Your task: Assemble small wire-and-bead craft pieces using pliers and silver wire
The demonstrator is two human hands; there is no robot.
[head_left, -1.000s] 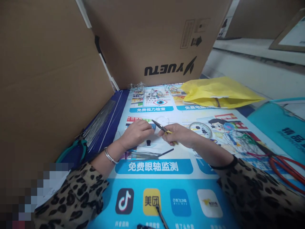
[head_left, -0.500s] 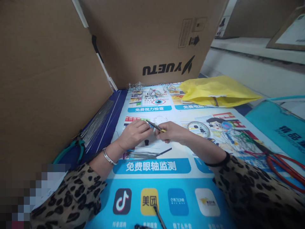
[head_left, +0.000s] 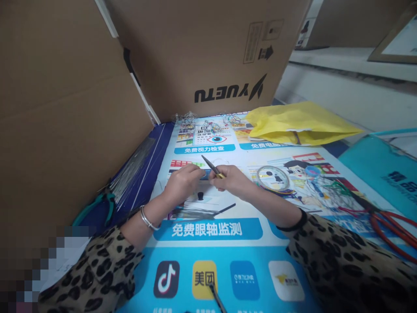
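Over the middle of the printed sheet [head_left: 208, 241], both hands are close together. My right hand [head_left: 230, 179] is closed round a slim dark pointed tool [head_left: 211, 165] with a yellowish grip, its tip up and to the left. My left hand [head_left: 185, 183] is just left of it, fingers pinched together; what they hold is too small to make out. A small black piece [head_left: 200, 196] lies on the sheet below the hands. Beneath the left wrist, a bundle of thin grey wires [head_left: 195, 212] is spread out.
Cardboard walls [head_left: 215, 52] stand behind and left. Teal-handled pliers [head_left: 97, 208] and grey rods [head_left: 133, 169] lie left. Right are a ring-shaped coil [head_left: 273, 178], a yellow bag [head_left: 299, 124], tangled wires, red-handled scissors [head_left: 391, 226] and a teal bag [head_left: 381, 169].
The hands have drawn slightly apart. The tool in my right hand has tilted more upright, and its tip has lifted away from my left fingers.
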